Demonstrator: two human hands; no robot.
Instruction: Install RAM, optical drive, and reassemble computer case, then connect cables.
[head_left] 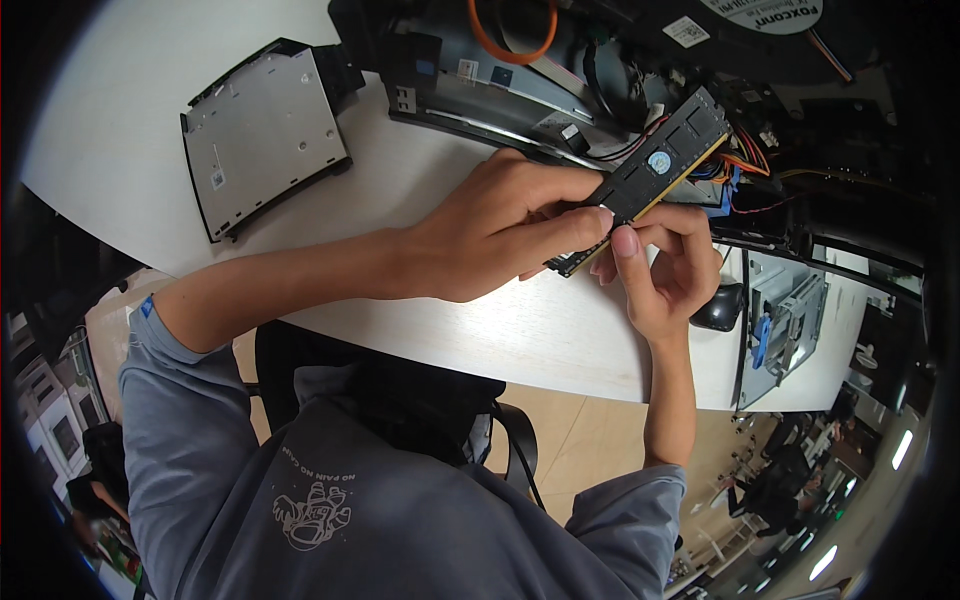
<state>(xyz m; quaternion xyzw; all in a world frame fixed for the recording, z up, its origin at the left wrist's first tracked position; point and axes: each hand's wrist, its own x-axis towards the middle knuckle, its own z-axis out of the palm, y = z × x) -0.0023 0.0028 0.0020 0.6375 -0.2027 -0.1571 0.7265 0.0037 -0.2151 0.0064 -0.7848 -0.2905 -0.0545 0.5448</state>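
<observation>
A black memory module (682,142) with a gold contact edge and a round pale-blue sticker is tilted up to the right in front of the open computer case. My left hand (480,235) grips its lower part, thumb on the chip face and fingers behind. At the gold-edged side, my right hand (672,275) has its thumb and curled fingers closed on the module's lower end. The fingertips hide part of that end. Past the module's upper end, coloured wires (745,155) run inside the case.
The opened computer case (430,90) fills the table's far side, with an orange loop (515,50) above it. A slim optical drive (265,135) lies at the left. A black mouse (720,308) and a metal bracket (785,325) with blue clips are at the right.
</observation>
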